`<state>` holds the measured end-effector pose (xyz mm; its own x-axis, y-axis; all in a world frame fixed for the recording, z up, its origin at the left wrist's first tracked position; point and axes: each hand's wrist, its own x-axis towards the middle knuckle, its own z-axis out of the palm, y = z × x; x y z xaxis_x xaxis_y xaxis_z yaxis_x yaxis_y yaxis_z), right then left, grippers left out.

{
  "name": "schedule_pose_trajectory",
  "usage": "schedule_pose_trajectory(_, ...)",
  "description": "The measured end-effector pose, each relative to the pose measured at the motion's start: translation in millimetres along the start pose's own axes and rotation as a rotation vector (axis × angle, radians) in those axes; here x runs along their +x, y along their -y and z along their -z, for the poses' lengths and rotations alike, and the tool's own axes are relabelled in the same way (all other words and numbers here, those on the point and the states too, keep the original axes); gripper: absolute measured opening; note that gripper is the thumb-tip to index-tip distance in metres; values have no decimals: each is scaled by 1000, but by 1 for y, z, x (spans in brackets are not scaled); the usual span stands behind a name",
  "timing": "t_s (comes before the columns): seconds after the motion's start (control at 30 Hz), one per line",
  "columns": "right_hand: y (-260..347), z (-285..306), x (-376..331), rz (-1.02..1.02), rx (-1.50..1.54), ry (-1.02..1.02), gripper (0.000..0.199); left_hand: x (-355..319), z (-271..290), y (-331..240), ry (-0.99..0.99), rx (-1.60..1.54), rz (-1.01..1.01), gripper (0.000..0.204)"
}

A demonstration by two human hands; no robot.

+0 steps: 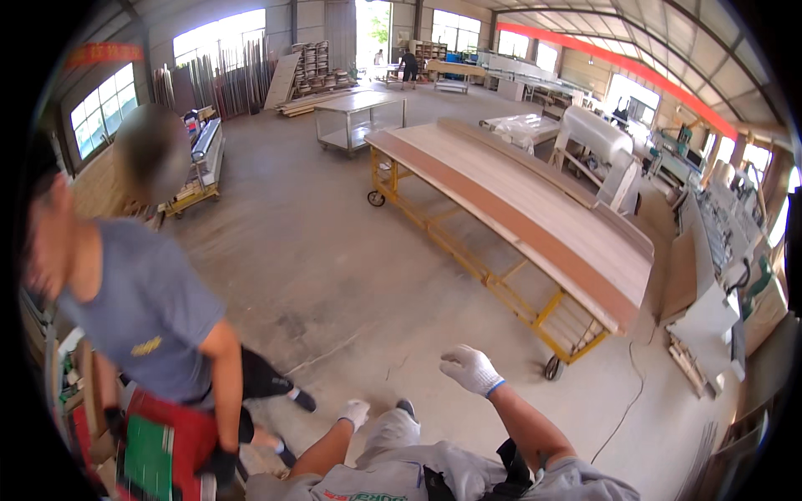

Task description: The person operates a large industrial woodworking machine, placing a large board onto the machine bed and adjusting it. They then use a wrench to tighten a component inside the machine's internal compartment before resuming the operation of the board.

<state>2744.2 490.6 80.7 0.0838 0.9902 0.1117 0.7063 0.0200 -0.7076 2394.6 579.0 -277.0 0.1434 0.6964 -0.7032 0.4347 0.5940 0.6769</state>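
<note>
The grey concrete floor (334,250) is marked by dark stains. The pale rear wall (280,25) is pierced by a wide, overexposed rectangular window (219,35) and by a tall, bright doorway (373,37). At the far left, a multi-pane window (104,108) is fitted. Long, slender upright bars (205,88) are leaned near the rear wall. A two-tier silver metal trolley (359,102) is positioned mid-floor. Beneath the pale sloping roof (576,12), a long red band (635,72) is mounted. Daylight is admitted through the windows and doorway.

Boards (518,213) on cart (486,277), fwd R; co-worker (150,309) L.
</note>
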Motion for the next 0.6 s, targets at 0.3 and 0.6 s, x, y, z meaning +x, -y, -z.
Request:
schedule_pose_trajectory(0.3,-392,-75,179,-342,-689,235,24,232,26,-199,196,1484,-709,25)
schedule_pose_trajectory(0.6,-363,-148,354,-1055,-213,665,25,371,266,-470,-387,-78,-393,20)
